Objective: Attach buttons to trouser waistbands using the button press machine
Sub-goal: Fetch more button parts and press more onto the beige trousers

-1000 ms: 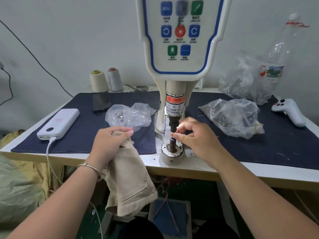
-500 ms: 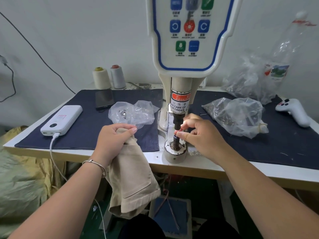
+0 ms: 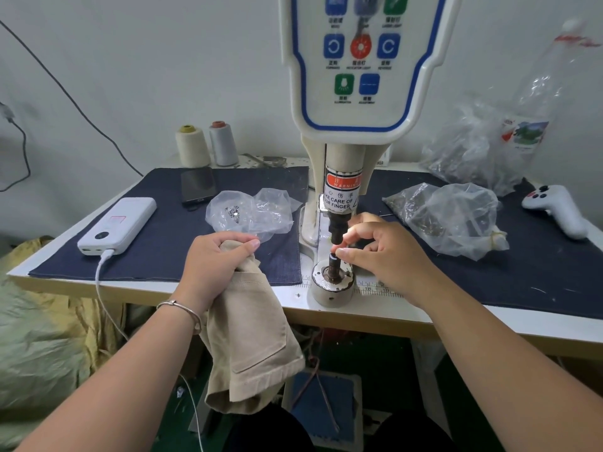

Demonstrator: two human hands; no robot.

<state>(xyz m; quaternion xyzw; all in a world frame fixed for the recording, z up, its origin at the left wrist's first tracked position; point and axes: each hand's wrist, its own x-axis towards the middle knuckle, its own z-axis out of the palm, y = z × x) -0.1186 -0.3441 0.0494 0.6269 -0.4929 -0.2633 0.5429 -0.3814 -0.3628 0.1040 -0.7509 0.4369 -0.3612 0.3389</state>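
Beige trousers [image 3: 248, 337] hanging lengthwise, perhaps bunched

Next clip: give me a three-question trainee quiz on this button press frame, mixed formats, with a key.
1. True or false: the left hand grips the beige trousers, which hang off the table's front edge.
2. Where are the fingertips of the right hand? A) on the control panel B) at the lower die post, under the press head C) inside the plastic bag on the right
3. Fill in: the white power bank lies on the ___ side of the machine.

Key: 1 true; 2 B; 3 left
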